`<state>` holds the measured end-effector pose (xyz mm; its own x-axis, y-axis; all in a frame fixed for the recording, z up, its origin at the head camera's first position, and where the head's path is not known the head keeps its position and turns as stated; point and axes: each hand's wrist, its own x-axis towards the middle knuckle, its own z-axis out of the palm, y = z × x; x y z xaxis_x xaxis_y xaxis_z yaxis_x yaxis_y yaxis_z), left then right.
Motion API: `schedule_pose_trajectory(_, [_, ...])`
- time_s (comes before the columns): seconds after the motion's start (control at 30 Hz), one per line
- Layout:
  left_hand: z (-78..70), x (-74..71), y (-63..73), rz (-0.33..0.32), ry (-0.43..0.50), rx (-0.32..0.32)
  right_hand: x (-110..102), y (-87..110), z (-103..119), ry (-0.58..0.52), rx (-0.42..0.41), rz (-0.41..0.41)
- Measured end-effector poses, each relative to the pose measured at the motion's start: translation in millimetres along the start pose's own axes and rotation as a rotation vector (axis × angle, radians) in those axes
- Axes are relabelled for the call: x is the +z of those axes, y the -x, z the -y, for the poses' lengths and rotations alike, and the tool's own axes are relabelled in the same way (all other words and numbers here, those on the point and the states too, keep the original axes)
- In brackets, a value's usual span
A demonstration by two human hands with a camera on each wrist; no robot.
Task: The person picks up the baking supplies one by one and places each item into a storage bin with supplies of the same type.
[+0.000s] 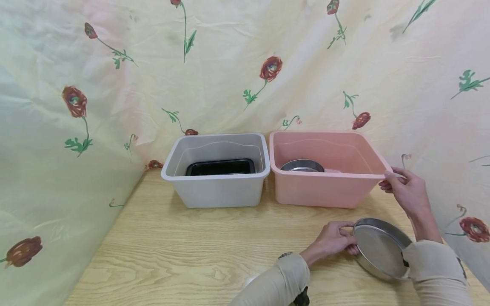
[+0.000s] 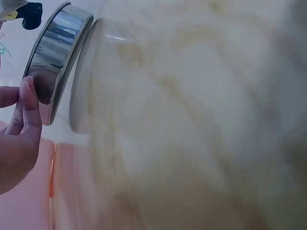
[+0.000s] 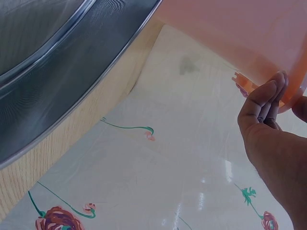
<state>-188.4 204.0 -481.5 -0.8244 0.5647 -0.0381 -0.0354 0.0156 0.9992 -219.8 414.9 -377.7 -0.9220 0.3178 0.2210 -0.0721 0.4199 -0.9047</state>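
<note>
A round metal sieve (image 1: 383, 250) with a shallow steel wall and a fine, mesh-looking base is just over the right part of the table. My left hand (image 1: 332, 241) pinches its left rim between thumb and fingers. In the left wrist view the shiny wall of the sieve (image 2: 56, 52) stands beside its reflection in the tabletop; whether it touches the table I cannot tell. My right hand (image 1: 411, 191) grips the front right corner of a pink bin (image 1: 314, 189), thumb on the rim and fingers curled beneath, also visible in the right wrist view. Inside that bin sits another round metal piece (image 1: 302, 165).
Left of the pink bin stands a grey-white bin (image 1: 222, 191) holding a black rectangular pan (image 1: 220, 167). Both bins stand at the back of the wood-grain table (image 1: 183, 255). A flower-patterned sheet (image 1: 222, 76) hangs behind and along both sides.
</note>
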Motion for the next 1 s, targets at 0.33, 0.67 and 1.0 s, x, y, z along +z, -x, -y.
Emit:
schedule_pose_trajectory(0.33, [-2.1,-6.9,0.8,0.000,0.014,0.015,-1,-1.5,1,-0.038,0.007,0.006])
schedule_pose_trajectory(0.67, [-4.6,-18.6,1.7,0.010,0.000,0.031,0,-1.1,4,0.000,0.036,0.014])
schedule_pose_trajectory(1.0, [-2.3,-25.8,1.4,-0.001,0.059,0.030,0,-2.0,2,-0.035,0.030,0.013])
